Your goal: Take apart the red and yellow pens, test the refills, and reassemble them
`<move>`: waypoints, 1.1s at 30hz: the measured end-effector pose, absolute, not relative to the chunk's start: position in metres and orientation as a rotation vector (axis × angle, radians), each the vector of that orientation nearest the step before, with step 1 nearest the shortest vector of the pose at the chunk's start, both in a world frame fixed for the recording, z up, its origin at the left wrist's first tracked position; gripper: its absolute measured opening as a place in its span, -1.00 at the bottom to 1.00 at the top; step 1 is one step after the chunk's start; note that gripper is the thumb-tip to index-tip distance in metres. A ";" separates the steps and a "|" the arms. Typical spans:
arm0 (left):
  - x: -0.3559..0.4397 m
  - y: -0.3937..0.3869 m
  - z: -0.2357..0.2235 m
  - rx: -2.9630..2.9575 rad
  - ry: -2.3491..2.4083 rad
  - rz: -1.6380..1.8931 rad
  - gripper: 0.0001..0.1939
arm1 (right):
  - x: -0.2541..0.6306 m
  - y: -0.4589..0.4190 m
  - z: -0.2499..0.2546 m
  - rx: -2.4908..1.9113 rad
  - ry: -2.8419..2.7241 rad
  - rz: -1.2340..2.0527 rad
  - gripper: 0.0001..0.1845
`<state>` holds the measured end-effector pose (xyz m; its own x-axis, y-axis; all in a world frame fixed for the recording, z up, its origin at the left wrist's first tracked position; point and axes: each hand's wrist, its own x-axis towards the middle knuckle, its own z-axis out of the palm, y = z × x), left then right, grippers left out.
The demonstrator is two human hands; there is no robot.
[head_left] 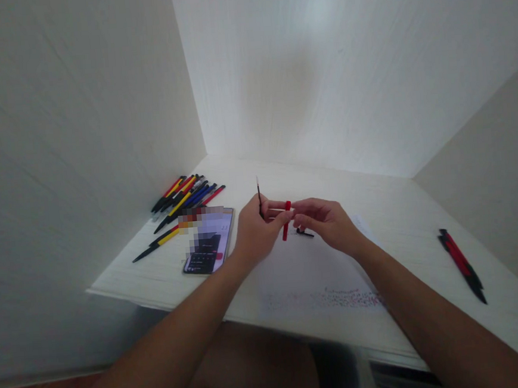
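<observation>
My left hand [261,223] is closed around a red pen barrel [285,231], held nearly upright between thumb and fingers. A thin dark pen refill [259,195] with a pale tip also sticks up from this hand, by the base of the index finger. My right hand [324,219] meets the barrel from the right, its fingertips curled together beside it. Whatever those fingertips pinch is hidden or too small to name. Just under the right hand, a small black pen part [305,233] shows against the white paper [310,270].
Left of my hands lies a phone [207,252] with its screen lit. Behind it is a pile of red, yellow and blue pens [187,193]. Red and black pens [462,264] lie at the far right. White walls [300,95] enclose the white table [394,207].
</observation>
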<state>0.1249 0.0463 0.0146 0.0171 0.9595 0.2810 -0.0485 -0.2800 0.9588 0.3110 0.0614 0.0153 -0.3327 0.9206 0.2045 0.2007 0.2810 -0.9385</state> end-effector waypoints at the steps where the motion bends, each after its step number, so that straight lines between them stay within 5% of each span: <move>1: 0.125 0.047 0.015 1.360 0.999 1.431 -0.61 | 0.310 0.061 0.015 -1.020 -1.761 1.159 -0.75; 13: 0.129 0.045 0.021 1.342 1.044 1.471 -0.60 | 0.303 0.056 0.012 -0.985 -1.768 1.238 -0.68; 18: 0.121 0.052 0.014 1.691 1.343 1.395 -0.58 | 0.308 0.060 0.007 -1.053 -1.847 0.875 -0.81; 24: 0.113 0.057 0.008 2.104 1.476 1.050 -0.57 | 0.324 0.069 0.017 -1.120 -2.075 0.076 -0.85; 33: 0.121 0.048 0.010 2.253 1.607 0.870 -0.60 | 0.337 0.076 0.022 -1.132 -2.160 -0.154 -0.76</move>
<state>0.1206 0.0480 0.0103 0.2178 0.9194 0.3275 0.7767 -0.3665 0.5122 0.3372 0.0764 0.0218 -0.3873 0.6829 0.6194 0.7639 0.6139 -0.1992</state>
